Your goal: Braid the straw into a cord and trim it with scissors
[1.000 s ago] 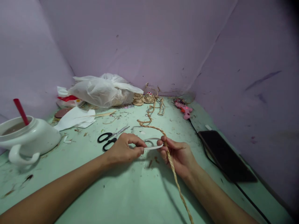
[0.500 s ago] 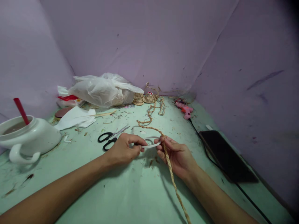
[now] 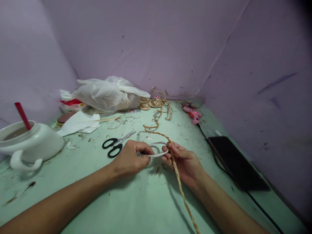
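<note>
Head view, left hand (image 3: 131,158) pinching white ring (image 3: 158,154), right hand (image 3: 187,162) holding cord (image 3: 180,189) beside it

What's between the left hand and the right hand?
In the head view, a thin white looped band spans from the left hand to the right hand above the pale green tabletop.

Rough, fibrous cord (image 3: 178,179) here — smooth, plastic-looking ring (image 3: 158,154) beside it, metal-bladed scissors (image 3: 120,140) to its left, crinkled plastic bag (image 3: 107,94) near its far end.
</note>
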A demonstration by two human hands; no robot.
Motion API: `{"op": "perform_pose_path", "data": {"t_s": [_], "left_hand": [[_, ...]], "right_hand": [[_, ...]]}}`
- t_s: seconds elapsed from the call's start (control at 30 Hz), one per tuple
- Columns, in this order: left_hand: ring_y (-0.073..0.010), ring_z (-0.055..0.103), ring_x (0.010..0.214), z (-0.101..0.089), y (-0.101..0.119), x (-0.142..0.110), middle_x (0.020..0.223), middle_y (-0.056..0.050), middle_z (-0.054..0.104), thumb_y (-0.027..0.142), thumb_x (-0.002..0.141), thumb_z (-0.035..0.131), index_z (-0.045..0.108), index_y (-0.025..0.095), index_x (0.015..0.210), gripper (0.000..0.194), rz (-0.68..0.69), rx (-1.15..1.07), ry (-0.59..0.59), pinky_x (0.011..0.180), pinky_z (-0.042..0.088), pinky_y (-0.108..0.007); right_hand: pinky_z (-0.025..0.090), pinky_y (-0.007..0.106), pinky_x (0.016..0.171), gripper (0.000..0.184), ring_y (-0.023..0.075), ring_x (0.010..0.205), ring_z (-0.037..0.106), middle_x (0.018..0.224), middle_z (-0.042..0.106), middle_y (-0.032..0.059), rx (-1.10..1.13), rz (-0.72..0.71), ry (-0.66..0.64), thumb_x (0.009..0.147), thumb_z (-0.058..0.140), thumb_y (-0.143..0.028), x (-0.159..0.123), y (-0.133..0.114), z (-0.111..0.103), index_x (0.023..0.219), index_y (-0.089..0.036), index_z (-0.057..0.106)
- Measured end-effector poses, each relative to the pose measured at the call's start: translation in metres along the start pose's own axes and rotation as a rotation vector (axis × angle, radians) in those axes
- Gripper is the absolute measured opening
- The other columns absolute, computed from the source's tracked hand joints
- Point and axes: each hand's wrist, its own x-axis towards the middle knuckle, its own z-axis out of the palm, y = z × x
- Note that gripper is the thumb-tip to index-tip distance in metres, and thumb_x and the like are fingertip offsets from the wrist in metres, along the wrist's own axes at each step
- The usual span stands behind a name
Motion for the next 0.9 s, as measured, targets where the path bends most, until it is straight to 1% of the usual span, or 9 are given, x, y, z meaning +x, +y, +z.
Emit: {"op": "perform_pose_path", "data": {"t_s": [0.1,0.2,0.27,0.33,0.47,0.6,0.67,0.8,0.9], "left_hand": [[-0.0114,0.047,0.056,0.0021,-0.0035,0.0012,0.058,-0.001,0.059,0.014,0.056,0.045,0.065,0.011,0.067,0.023,-0.016,-0.007,0.01,0.053,0.036,-0.022],[-0.0116,0.047,0.053,0.0015,-0.0062,0.0019,0.052,-0.001,0.056,0.012,0.054,0.039,0.065,0.01,0.063,0.027,-0.024,-0.075,0.013,0.052,0.035,-0.023],[-0.012,0.048,0.055,0.0,-0.0055,0.0014,0.054,-0.002,0.057,0.013,0.056,0.04,0.065,0.01,0.066,0.027,-0.012,-0.111,-0.015,0.052,0.035,-0.022],[-0.0117,0.047,0.057,-0.0009,-0.0029,0.0003,0.058,-0.001,0.057,0.017,0.059,0.045,0.065,0.011,0.069,0.023,0.005,-0.101,-0.037,0.053,0.034,-0.022],[-0.0097,0.043,0.054,0.0008,0.0007,-0.0006,0.058,0.0,0.055,0.017,0.059,0.048,0.064,0.011,0.068,0.02,-0.026,-0.032,-0.007,0.051,0.032,-0.021],[-0.0103,0.042,0.053,0.0021,-0.0016,0.0005,0.055,-0.001,0.054,0.017,0.055,0.046,0.064,0.011,0.065,0.021,-0.048,-0.051,0.005,0.05,0.03,-0.022],[-0.0114,0.043,0.054,0.0009,-0.003,0.0001,0.056,-0.002,0.055,0.017,0.053,0.044,0.064,0.01,0.065,0.024,-0.02,-0.102,-0.019,0.051,0.031,-0.023],[-0.0142,0.048,0.062,-0.0034,-0.0038,-0.003,0.061,-0.003,0.058,0.016,0.053,0.04,0.065,0.01,0.071,0.031,0.029,-0.247,-0.112,0.056,0.035,-0.024],[-0.0163,0.052,0.067,-0.0072,-0.004,-0.0047,0.067,-0.004,0.062,0.022,0.061,0.044,0.066,0.011,0.079,0.03,0.074,-0.293,-0.165,0.061,0.037,-0.025]], "right_hand": [[0.054,0.019,0.059,0.002,0.0086,0.051,0.057,0.066,0.06,0.0034,-0.004,0.014,0.0,0.067,0.059,-0.01,0.0005,0.0008,0.0001,0.067,-0.012,0.058],[0.054,0.02,0.059,0.002,0.0083,0.051,0.057,0.065,0.06,0.0028,0.002,0.013,0.003,0.066,0.059,-0.01,0.0017,0.0008,-0.0005,0.067,-0.012,0.058],[0.054,0.019,0.059,0.003,0.0076,0.05,0.056,0.064,0.059,0.0023,0.006,0.007,0.013,0.065,0.06,-0.01,0.0024,0.0002,-0.0011,0.067,-0.012,0.058],[0.054,0.019,0.059,0.003,0.0071,0.049,0.055,0.064,0.059,0.0023,0.01,0.005,0.023,0.064,0.061,-0.01,0.0027,-0.0002,-0.0017,0.066,-0.011,0.058],[0.054,0.02,0.059,0.003,0.0072,0.049,0.055,0.064,0.059,0.0028,0.018,0.0,0.039,0.064,0.061,-0.01,0.0021,0.0009,-0.0019,0.066,-0.011,0.059],[0.054,0.02,0.059,0.003,0.0079,0.05,0.056,0.065,0.059,0.0026,0.006,0.013,0.025,0.065,0.061,-0.012,0.0014,0.003,-0.0016,0.066,-0.012,0.059],[0.054,0.019,0.059,0.002,0.0076,0.05,0.055,0.065,0.059,0.0022,0.006,0.013,0.02,0.065,0.061,-0.012,0.0017,0.0032,-0.0017,0.066,-0.012,0.059],[0.054,0.019,0.059,0.002,0.0067,0.048,0.053,0.063,0.059,0.0017,0.033,0.016,0.037,0.064,0.06,-0.011,0.0029,0.001,-0.0027,0.066,-0.013,0.059],[0.054,0.018,0.058,0.004,0.0056,0.046,0.052,0.062,0.059,0.0018,0.075,0.033,0.068,0.065,0.059,-0.008,0.0035,-0.0028,-0.0042,0.066,-0.012,0.06]]}}
